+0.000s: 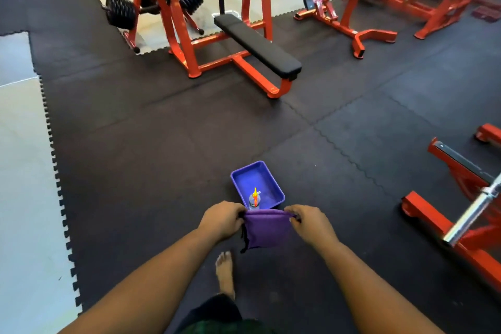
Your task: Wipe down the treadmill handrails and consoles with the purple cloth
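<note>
Both forearms entered from the bottom edge, with a bare foot (225,274) on the black mat (162,144) between them. At far left, pale floor (19,171) met the mat's toothed edge. The left hand (221,221) had its fingers curled around the left top corner of the purple cloth (264,230), pinching it; black trim hung from that side. The cloth was held up in the air between the hands, folded, its top edge stretched taut, just in front of the blue tray (257,180) resting on the mat. A spray bottle (254,200) with a yellow and red nozzle stood upright in the near end of the tray. The right hand (311,221) likewise pinched the right top corner, fingers closed on the fabric. Beyond lay a red bench (257,46) with a black pad, and red frames stood at right (461,211). No treadmill was visible, so wiping had probably not begun. Risks from this state: the cloth could slip from one pinch if the pull across it became uneven, dropping a corner onto the mat and picking up dirt; the hanging lower edge could brush the bottle and tip it in the tray, since the two were close in view, though their true separation could not be determined. The foot lay near the tray, so a forward step could knock it.
</note>
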Demonstrator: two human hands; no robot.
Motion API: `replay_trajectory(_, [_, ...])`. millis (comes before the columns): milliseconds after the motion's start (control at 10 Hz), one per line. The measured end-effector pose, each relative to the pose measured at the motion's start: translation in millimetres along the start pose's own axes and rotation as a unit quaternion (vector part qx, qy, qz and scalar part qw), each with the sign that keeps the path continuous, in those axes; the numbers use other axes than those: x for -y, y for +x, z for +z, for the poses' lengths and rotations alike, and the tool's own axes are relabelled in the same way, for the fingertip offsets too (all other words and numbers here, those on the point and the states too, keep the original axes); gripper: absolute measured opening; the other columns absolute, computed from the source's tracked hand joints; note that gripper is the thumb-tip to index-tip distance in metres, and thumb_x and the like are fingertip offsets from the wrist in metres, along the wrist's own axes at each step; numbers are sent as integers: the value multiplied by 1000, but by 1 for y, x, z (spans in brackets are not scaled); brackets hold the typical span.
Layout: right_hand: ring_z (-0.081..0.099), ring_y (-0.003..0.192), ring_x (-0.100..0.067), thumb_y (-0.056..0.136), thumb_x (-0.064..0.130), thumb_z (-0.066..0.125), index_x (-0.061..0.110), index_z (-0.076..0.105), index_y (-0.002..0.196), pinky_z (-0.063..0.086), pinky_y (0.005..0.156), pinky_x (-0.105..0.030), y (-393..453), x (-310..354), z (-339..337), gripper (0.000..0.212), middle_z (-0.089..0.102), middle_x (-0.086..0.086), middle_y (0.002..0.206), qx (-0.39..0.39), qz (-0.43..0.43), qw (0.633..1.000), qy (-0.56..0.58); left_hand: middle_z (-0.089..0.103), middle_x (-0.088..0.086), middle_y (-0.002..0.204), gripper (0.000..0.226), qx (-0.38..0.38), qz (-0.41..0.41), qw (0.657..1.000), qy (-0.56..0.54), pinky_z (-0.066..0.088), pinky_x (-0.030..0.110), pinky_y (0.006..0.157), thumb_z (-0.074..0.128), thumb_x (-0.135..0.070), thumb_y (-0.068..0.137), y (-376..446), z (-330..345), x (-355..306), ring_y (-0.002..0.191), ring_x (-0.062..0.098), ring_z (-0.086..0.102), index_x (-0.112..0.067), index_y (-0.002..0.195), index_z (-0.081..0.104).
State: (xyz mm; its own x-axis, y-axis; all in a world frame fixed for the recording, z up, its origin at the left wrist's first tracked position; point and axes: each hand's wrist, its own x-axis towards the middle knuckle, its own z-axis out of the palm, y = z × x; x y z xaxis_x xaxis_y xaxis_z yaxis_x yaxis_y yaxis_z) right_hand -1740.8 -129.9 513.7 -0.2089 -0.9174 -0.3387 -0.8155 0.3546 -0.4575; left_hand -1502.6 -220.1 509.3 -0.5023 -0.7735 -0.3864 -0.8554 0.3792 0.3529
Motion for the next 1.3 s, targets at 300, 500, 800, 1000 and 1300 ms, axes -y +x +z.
replay_trajectory(300, [68,102,-19,95,16,61,29,75,116,54,87,-32,178,-14,-3,29,75,3,115,75,46,996,-30,73,-6,119,35,68,-34,995,-57,58,40,85,58,-31,92,174,0,33,103,21,67,-36,125,70])
replay_trajectory(500, [67,104,-25,94,14,59,26,74,117,52,86,-32,302,-22,4,30,73,-1,116,115,59,990,-48,74,-3,118,32,92,-50,993,-51,56,36,84,63,-34,91,283,-2,62,106,26,68,-33,123,71])
replay_trajectory(800, [66,102,-33,91,7,55,20,74,113,49,81,-33,478,-69,53,32,72,-9,113,159,26,983,-84,71,-2,126,37,105,-110,988,-36,54,36,89,63,-28,93,435,49,99,115,29,65,-38,128,67])
replay_trajectory(1000, [65,96,-34,92,5,53,17,73,110,52,80,-38,557,-97,87,29,68,-8,112,134,-5,988,-83,70,-4,129,41,65,-158,984,-55,53,36,89,58,-23,95,505,92,119,117,27,64,-38,132,65])
replay_trajectory(1300, [65,102,-28,98,13,59,17,72,120,52,93,-39,579,-139,158,26,63,-6,124,178,11,980,-83,66,1,137,45,106,-214,961,-141,53,40,95,63,-43,97,522,174,145,125,27,61,-33,141,59])
